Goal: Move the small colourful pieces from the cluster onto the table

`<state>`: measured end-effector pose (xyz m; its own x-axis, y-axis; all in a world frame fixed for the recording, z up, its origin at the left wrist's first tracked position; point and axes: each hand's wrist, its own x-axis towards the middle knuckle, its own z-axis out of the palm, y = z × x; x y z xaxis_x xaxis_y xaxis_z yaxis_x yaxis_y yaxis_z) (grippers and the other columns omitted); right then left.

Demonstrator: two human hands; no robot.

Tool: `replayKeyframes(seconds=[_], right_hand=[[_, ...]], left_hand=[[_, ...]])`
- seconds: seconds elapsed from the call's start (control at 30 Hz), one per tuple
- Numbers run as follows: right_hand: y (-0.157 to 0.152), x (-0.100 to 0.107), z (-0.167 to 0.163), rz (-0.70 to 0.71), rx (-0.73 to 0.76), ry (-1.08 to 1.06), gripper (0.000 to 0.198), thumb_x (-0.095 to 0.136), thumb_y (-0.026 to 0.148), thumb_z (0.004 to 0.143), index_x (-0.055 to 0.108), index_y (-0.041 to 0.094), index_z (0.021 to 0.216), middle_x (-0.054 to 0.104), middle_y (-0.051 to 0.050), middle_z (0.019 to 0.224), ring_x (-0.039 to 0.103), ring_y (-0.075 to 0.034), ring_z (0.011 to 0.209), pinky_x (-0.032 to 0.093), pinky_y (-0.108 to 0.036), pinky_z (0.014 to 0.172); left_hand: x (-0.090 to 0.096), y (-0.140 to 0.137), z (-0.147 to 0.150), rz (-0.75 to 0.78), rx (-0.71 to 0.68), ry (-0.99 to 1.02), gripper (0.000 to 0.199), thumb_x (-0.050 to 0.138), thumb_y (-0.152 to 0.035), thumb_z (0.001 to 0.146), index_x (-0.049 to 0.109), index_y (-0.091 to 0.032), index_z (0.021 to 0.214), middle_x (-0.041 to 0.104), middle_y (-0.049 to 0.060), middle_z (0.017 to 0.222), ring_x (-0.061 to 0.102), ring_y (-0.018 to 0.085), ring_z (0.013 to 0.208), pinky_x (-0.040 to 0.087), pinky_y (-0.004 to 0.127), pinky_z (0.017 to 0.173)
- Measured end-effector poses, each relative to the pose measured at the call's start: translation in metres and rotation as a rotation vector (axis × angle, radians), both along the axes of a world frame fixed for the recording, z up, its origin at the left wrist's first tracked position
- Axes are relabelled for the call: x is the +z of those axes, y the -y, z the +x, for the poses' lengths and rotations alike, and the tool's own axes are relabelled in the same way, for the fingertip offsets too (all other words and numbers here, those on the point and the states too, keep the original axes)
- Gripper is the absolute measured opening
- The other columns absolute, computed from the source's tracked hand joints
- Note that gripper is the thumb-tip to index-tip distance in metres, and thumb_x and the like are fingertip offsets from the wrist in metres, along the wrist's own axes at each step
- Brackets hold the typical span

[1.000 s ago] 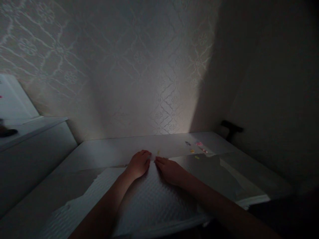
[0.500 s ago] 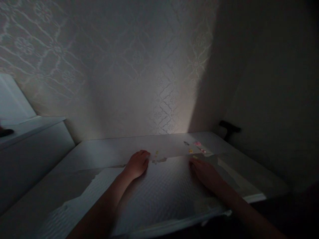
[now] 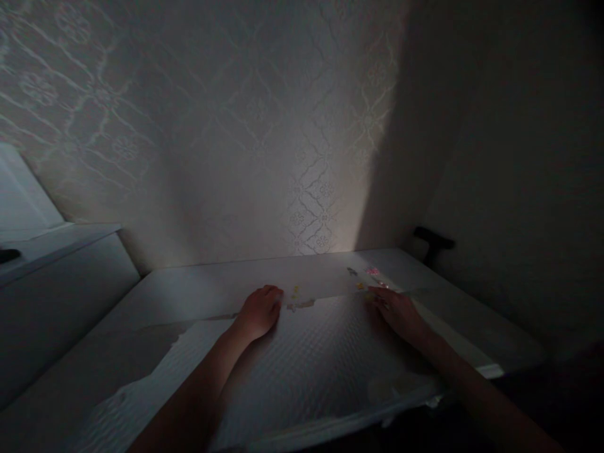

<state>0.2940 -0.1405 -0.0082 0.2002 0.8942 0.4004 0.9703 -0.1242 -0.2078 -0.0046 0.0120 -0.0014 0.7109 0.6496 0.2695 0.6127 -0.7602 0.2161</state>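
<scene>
Dim light falls on a textured pale sheet point(image 3: 311, 352) spread over a white table. My left hand point(image 3: 261, 310) rests at the sheet's far edge, fingers loosely bent, with no object visible in it. Just right of it lie small yellow bits point(image 3: 296, 290) and a pale, torn-looking patch point(image 3: 302, 305). My right hand point(image 3: 399, 313) hovers low at the far right of the sheet, fingers apart, its fingertips by a small yellowish piece point(image 3: 369, 296). Beyond them are an orange-yellow piece point(image 3: 360, 286), a pink piece point(image 3: 372, 271) and a small grey piece point(image 3: 352, 272).
A patterned wallpapered wall point(image 3: 259, 157) rises behind the table. On the left stands a white cabinet point(image 3: 80, 270) with a dark object point(image 3: 9, 255) on top. A black T-shaped object point(image 3: 433, 240) stands near the table's right back corner. The table's front edge looks ragged.
My right hand has shifted slightly right and away from me, its fingers spreading over the small pieces. My left hand stays in place. The view has moved very slightly.
</scene>
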Motion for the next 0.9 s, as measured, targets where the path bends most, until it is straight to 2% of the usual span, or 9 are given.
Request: replayKeyframes(seconds=[0.3, 0.47, 0.57, 0.7, 0.8, 0.9], right_hand=[[-0.008, 0.017, -0.009, -0.206, 0.068, -0.004, 0.03, 0.036, 0.009, 0.079, 0.064, 0.017, 0.086, 0.065, -0.005, 0.093, 0.059, -0.017, 0.084, 0.041, -0.026, 0.075], [-0.015, 0.025, -0.043, -0.151, 0.139, 0.001, 0.031, 0.037, 0.014, 0.082, 0.059, 0.015, 0.103, 0.061, -0.009, 0.104, 0.055, -0.019, 0.095, 0.039, -0.031, 0.084], [-0.028, 0.027, -0.079, -0.113, 0.281, -0.008, 0.033, 0.035, 0.015, 0.084, 0.056, 0.014, 0.109, 0.058, -0.009, 0.11, 0.052, -0.017, 0.101, 0.037, -0.029, 0.089], [-0.054, 0.021, -0.116, -0.09, 0.474, 0.1, 0.035, 0.034, 0.018, 0.086, 0.05, 0.01, 0.116, 0.051, -0.012, 0.12, 0.043, -0.018, 0.112, 0.031, -0.033, 0.096], [-0.068, 0.015, -0.126, -0.121, 0.499, 0.14, 0.04, 0.038, 0.028, 0.086, 0.044, 0.01, 0.122, 0.045, -0.013, 0.126, 0.036, -0.022, 0.118, 0.027, -0.04, 0.098], [-0.07, 0.014, -0.127, -0.136, 0.487, 0.155, 0.04, 0.037, 0.033, 0.087, 0.045, 0.013, 0.121, 0.047, -0.01, 0.124, 0.032, -0.025, 0.12, 0.025, -0.043, 0.098]], left_hand=[[0.002, 0.003, 0.001, -0.006, 0.002, -0.002, 0.031, 0.035, -0.017, 0.081, 0.049, -0.013, 0.109, 0.048, 0.01, 0.113, 0.045, 0.022, 0.104, 0.036, 0.037, 0.093], [0.004, 0.005, 0.001, -0.006, -0.005, 0.001, 0.031, 0.036, -0.017, 0.08, 0.05, -0.014, 0.108, 0.049, 0.01, 0.112, 0.046, 0.022, 0.102, 0.037, 0.036, 0.092], [0.004, 0.005, 0.002, -0.012, 0.001, 0.001, 0.03, 0.036, -0.017, 0.08, 0.05, -0.014, 0.107, 0.049, 0.01, 0.112, 0.045, 0.022, 0.103, 0.036, 0.036, 0.092], [0.002, 0.003, 0.002, 0.003, -0.016, 0.013, 0.03, 0.035, -0.017, 0.081, 0.05, -0.015, 0.107, 0.05, 0.009, 0.11, 0.045, 0.02, 0.103, 0.035, 0.035, 0.092], [0.001, 0.002, 0.002, 0.011, -0.024, 0.02, 0.03, 0.035, -0.017, 0.081, 0.05, -0.014, 0.107, 0.05, 0.009, 0.11, 0.046, 0.02, 0.102, 0.036, 0.034, 0.092], [0.001, 0.003, 0.002, 0.009, -0.017, 0.022, 0.03, 0.035, -0.016, 0.081, 0.05, -0.014, 0.107, 0.05, 0.009, 0.109, 0.045, 0.02, 0.102, 0.036, 0.034, 0.092]])
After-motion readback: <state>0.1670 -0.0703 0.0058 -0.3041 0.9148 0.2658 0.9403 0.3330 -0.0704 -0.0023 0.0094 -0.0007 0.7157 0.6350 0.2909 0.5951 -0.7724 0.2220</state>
